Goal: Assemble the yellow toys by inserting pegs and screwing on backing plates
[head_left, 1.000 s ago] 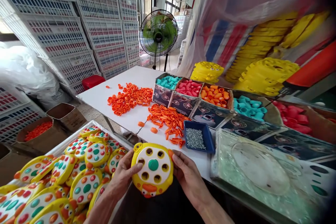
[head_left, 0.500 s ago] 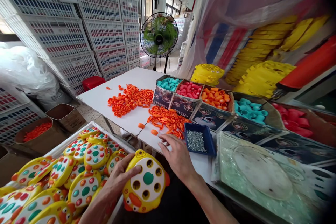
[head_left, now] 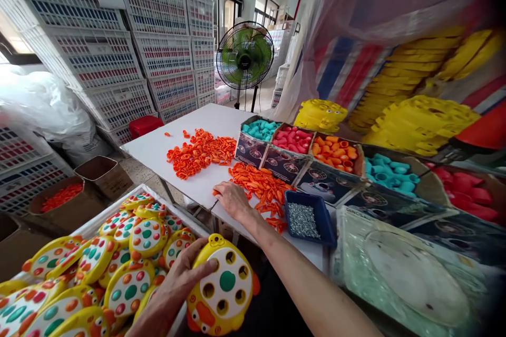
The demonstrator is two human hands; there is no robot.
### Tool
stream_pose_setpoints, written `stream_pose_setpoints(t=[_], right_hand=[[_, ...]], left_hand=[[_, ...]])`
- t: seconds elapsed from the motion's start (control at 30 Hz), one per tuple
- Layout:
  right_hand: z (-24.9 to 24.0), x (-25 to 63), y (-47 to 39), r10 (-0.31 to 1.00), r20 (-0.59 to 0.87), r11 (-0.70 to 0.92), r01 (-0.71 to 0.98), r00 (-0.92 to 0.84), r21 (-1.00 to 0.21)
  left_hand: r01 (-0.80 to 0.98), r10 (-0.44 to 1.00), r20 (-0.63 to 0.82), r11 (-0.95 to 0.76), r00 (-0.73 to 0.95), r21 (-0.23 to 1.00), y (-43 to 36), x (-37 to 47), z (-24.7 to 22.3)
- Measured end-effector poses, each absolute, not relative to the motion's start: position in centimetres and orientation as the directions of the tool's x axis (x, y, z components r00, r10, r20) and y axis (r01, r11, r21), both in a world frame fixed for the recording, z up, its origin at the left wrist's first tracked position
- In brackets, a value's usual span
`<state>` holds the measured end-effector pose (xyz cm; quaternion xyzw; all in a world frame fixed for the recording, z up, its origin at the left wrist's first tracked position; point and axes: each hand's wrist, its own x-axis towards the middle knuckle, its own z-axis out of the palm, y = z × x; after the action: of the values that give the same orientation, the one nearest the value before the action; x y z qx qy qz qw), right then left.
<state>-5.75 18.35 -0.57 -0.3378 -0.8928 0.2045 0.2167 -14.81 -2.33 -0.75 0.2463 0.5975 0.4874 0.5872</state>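
Observation:
A yellow toy (head_left: 223,295) with a white face, a green centre and several round holes sits in my left hand (head_left: 184,279), thumb on its face. My right hand (head_left: 233,199) reaches over the white table's near edge, fingers bent down around a small orange piece (head_left: 215,191), of which only a bit shows. Just beyond that hand lies a pile of orange parts (head_left: 259,184), with a second orange pile (head_left: 201,152) farther back. A blue tray (head_left: 304,219) of small metal screws is right of my right forearm.
Finished-looking yellow toys (head_left: 128,287) fill a white crate at the left. Open boxes of teal (head_left: 259,129), red (head_left: 292,139) and orange pieces (head_left: 335,154) line the right side. A fan (head_left: 245,55) stands behind the white table (head_left: 146,146).
My right hand has moved forward and left, from above the near table edge down to the small orange piece. The view has shifted slightly; my left hand still holds the toy.

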Motion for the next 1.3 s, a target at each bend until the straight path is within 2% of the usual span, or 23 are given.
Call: stream_pose_setpoints(t=[0.17,0.3,0.43,0.73,1.1,1.2,1.3], right_hand=[[0.6,-3.9,17.3,0.674,0.281,0.669,0.404,-0.683,-0.624],[2.4,-0.3,14.7,0.653,0.285,0.623,0.283,-0.702,-0.729],[3.8,2.9,11.7,0.586,0.275,0.564,0.14,-0.762,-0.814],[3.5,4.2,9.5,0.463,0.301,0.725,0.161,-0.834,-0.669],[2.8,5.2,9.1,0.467,0.366,0.795,0.201,-0.805,-0.572],[2.4,5.3,9.0,0.483,0.361,0.781,0.206,-0.798,-0.59],[2.4,5.5,9.0,0.529,0.327,0.695,0.177,-0.783,-0.697]], left_hand=[[-0.289,0.889,-0.432,0.378,-0.154,0.88,-2.1,-15.2,-0.5],[-0.207,0.897,-0.415,0.383,-0.148,0.9,-1.9,-15.5,-0.2],[-0.124,0.929,-0.366,0.357,-0.052,0.926,-1.5,-15.3,0.4],[0.157,0.969,-0.245,0.245,-0.019,0.957,-1.2,-14.5,1.3],[0.182,0.972,-0.23,0.236,-0.052,0.955,-1.0,-13.8,1.8],[0.225,0.975,-0.214,0.221,-0.056,0.949,-1.0,-13.7,2.0],[0.285,0.975,-0.219,0.221,-0.037,0.933,-1.1,-13.6,2.2]])
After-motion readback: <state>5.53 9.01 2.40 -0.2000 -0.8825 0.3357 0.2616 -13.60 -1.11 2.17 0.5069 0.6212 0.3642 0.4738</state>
